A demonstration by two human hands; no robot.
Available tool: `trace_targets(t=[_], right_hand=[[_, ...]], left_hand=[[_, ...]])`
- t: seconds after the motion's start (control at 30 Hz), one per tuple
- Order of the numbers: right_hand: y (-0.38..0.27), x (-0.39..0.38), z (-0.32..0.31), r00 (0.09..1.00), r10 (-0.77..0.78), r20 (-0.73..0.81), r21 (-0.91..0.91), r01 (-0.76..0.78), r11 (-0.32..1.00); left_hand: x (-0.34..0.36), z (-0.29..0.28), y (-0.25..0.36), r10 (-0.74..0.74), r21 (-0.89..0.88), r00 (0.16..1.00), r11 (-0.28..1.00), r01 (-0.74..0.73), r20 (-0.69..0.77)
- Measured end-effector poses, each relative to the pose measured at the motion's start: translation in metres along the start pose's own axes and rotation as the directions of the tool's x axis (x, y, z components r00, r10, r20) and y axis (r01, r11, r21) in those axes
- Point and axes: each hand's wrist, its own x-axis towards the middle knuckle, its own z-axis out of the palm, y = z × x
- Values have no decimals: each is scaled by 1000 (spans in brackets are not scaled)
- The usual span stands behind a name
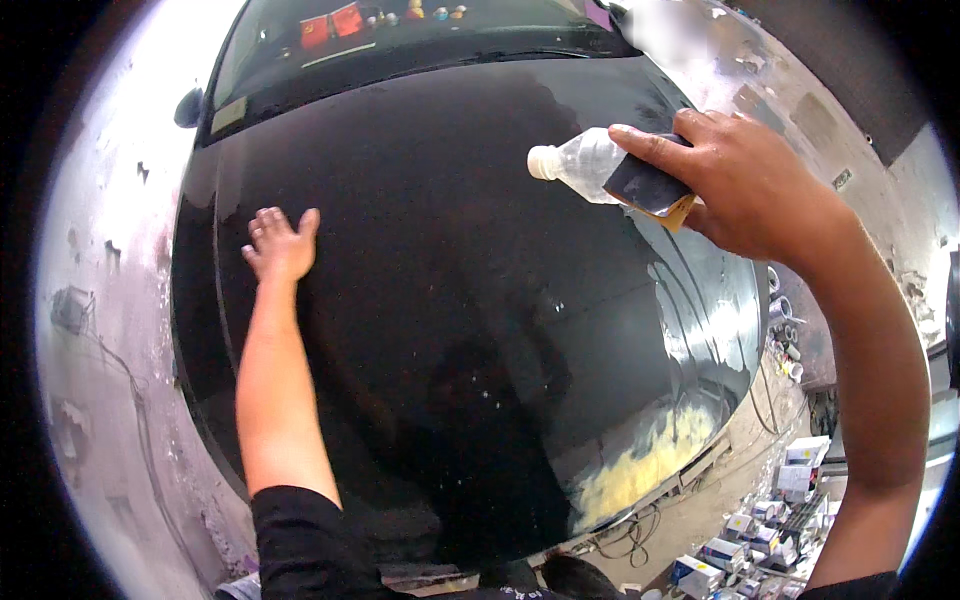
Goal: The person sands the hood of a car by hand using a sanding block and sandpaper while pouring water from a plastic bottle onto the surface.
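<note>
A black car hood (400, 220) spreads out before me, with wet streaks along its right side. My left hand (283, 248) lies on its left part, fingers stretched and thumb apart, holding nothing. Over the hood's right side, my right hand (748, 178) is closed around a clear plastic bottle (592, 163) lying on its side, its white cap pointing left. The same hand grips a dark sheet that looks like sandpaper (648, 182), with a yellowish layer under its edge. A yellow, sanded-looking patch (645, 468) marks the hood's near right edge.
Beyond the hood is the windshield (440, 40), with red packets (332, 25) and small figures behind it. A side mirror (188, 108) juts out at the far left. Boxes and cans (745, 545) crowd the floor at the lower right, near loose cables (632, 535).
</note>
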Motion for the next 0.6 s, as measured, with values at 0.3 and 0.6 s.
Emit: trace_targets(t=[0.3, 0.6], right_hand=[[8, 25, 0, 999, 7, 49, -83, -3, 997], [6, -8, -1, 988, -16, 154, -121, 34, 992]], left_hand=[[29, -15, 155, 463, -100, 880, 875, -473, -110], [-207, 10, 288, 970, -206, 242, 236, -950, -2]])
